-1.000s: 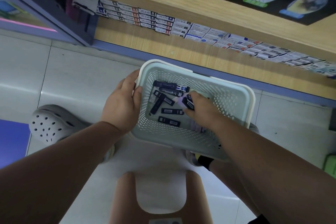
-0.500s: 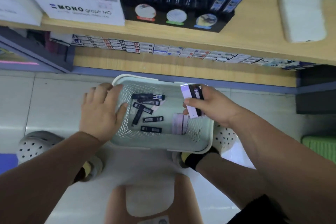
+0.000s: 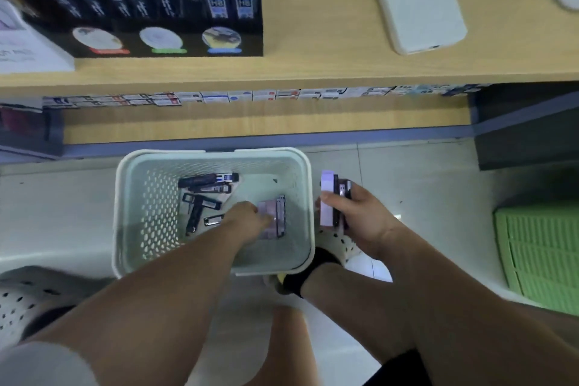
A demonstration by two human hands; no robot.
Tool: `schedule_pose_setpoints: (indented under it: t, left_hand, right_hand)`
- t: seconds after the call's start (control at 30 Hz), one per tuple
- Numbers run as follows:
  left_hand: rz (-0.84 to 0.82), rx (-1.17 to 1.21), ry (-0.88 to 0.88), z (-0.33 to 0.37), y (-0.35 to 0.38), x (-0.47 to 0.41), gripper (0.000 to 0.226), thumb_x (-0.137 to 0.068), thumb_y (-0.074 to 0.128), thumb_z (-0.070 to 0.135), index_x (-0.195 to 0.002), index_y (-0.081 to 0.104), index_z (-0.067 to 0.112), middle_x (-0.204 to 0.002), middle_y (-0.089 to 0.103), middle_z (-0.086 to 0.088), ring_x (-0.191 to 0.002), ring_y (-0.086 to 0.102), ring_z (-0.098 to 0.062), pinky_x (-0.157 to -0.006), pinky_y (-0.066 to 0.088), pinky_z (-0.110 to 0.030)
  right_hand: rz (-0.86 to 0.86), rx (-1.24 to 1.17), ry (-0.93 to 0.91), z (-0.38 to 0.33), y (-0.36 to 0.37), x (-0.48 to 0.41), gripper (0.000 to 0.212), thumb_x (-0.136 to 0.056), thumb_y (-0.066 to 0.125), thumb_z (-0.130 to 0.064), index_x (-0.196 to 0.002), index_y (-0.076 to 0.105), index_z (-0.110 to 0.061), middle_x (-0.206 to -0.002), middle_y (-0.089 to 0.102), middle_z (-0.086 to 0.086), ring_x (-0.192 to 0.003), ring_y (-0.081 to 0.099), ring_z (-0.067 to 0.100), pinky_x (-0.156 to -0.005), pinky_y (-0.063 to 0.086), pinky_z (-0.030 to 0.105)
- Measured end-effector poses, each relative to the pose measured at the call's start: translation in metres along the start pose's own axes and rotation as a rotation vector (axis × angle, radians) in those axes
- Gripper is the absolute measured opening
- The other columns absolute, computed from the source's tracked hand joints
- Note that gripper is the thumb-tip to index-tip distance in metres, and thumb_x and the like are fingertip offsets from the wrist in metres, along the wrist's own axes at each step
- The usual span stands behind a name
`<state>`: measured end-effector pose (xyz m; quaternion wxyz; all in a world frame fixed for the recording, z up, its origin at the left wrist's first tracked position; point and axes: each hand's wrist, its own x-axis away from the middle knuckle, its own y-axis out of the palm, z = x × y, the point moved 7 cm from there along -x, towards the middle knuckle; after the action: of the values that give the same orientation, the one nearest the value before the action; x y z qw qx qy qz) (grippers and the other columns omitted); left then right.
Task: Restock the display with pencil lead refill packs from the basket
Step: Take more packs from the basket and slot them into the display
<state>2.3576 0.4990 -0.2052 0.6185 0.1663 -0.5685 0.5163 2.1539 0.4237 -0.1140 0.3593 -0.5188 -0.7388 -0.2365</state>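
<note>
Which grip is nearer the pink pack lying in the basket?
Left. The left grip is inside the basket, right at the pink pack; the right grip is outside the basket's right rim, holding a stack of packs.

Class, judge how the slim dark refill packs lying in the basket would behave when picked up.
The dark refill packs look flat and boxy, so they are probably stiff and unlikely to roll. The right hand grips several at once, suggesting each is light.
</note>
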Motion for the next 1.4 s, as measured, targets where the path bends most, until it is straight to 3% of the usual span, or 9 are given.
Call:
schedule_pose_setpoints:
  t: [0.1,0.27,0.43,0.63,0.97,1.1,1.23,1.3,1.4]
  left_hand:
    - [0.021,0.017,-0.045,0.003,0.013,-0.014,0.041,-0.094,0.057,0.036,-0.115,0.066,0.002,-0.120,0.066,-0.019,-0.106,0.063,-0.034,-0.083,0.047,-0.033]
    - [0.119,0.120,-0.130,0.000,0.023,-0.028,0.042,-0.088,0.065,0.041,-0.111,0.068,0.006,-0.114,0.070,-0.015,-0.104,0.066,-0.032,-0.076,0.043,-0.028]
    - [0.135,0.279,-0.241,-0.007,0.033,-0.034,0.030,-0.081,0.074,0.032,-0.096,0.069,0.008,-0.107,0.072,-0.011,-0.090,0.066,-0.025,-0.079,0.050,-0.028]
    - [0.137,0.291,-0.261,-0.001,0.035,-0.033,0.029,-0.092,0.063,0.031,-0.098,0.073,0.005,-0.097,0.072,-0.010,-0.096,0.069,-0.028,-0.075,0.046,-0.025]
    - [0.018,0.588,-0.245,-0.001,0.054,-0.042,0.047,-0.084,0.062,0.051,-0.100,0.071,0.007,-0.098,0.074,-0.017,-0.088,0.071,-0.036,-0.087,0.058,-0.048]
    - [-0.003,0.654,-0.239,0.003,0.056,-0.037,0.048,-0.093,0.055,0.049,-0.096,0.070,0.004,-0.080,0.072,-0.015,-0.070,0.068,-0.029,-0.064,0.055,-0.025]
    - [-0.081,0.776,-0.323,-0.003,0.065,-0.044,0.048,-0.086,0.063,0.042,-0.111,0.066,0.002,-0.103,0.072,-0.013,-0.091,0.070,-0.028,-0.088,0.057,-0.037]
    - [-0.129,0.792,-0.322,0.003,0.061,-0.035,0.023,-0.097,0.056,0.030,-0.091,0.061,0.008,-0.086,0.065,-0.009,-0.074,0.064,-0.022,-0.066,0.055,-0.027]
    - [-0.073,0.667,-0.248,0.007,0.053,-0.031,0.031,-0.097,0.056,0.037,-0.083,0.061,0.010,-0.074,0.063,-0.008,-0.056,0.056,-0.020,-0.050,0.041,-0.022]
  right_hand:
    - [0.014,-0.074,0.050,0.014,0.001,-0.006,0.048,-0.068,0.078,-0.043,-0.110,0.070,-0.021,-0.105,0.073,0.013,-0.101,0.069,0.037,-0.072,0.050,0.043]
    - [-0.055,-0.183,0.063,0.020,0.008,-0.012,0.042,-0.079,0.074,-0.032,-0.116,0.067,-0.015,-0.117,0.066,0.025,-0.102,0.065,0.041,-0.081,0.041,0.048]
    - [-0.067,-0.232,0.067,0.018,0.009,-0.011,0.031,-0.091,0.069,-0.016,-0.121,0.064,-0.009,-0.116,0.068,0.024,-0.101,0.065,0.034,-0.093,0.048,0.057]
    - [-0.036,-0.216,0.065,0.011,0.013,-0.006,0.028,-0.093,0.065,-0.014,-0.121,0.062,-0.010,-0.099,0.071,0.011,-0.086,0.066,0.024,-0.071,0.047,0.034]
    - [0.010,-0.169,0.067,0.009,0.016,-0.002,0.036,-0.086,0.071,-0.023,-0.118,0.063,-0.010,-0.097,0.068,0.015,-0.085,0.063,0.029,-0.075,0.045,0.044]
    - [-0.003,-0.205,0.085,0.012,0.016,-0.001,0.030,-0.094,0.065,-0.014,-0.122,0.060,-0.004,-0.100,0.068,0.016,-0.088,0.065,0.028,-0.079,0.052,0.044]
    - [-0.007,-0.211,0.096,0.011,0.014,-0.001,0.029,-0.094,0.064,-0.013,-0.122,0.061,-0.006,-0.100,0.069,0.013,-0.087,0.067,0.027,-0.079,0.055,0.044]
    - [-0.002,-0.190,0.096,0.011,0.013,-0.001,0.029,-0.094,0.064,-0.013,-0.122,0.061,-0.008,-0.099,0.070,0.013,-0.084,0.067,0.023,-0.072,0.054,0.037]
    - [0.007,-0.188,0.087,0.012,0.013,-0.002,0.032,-0.090,0.070,-0.018,-0.120,0.063,-0.010,-0.110,0.070,0.022,-0.092,0.066,0.029,-0.081,0.047,0.046]
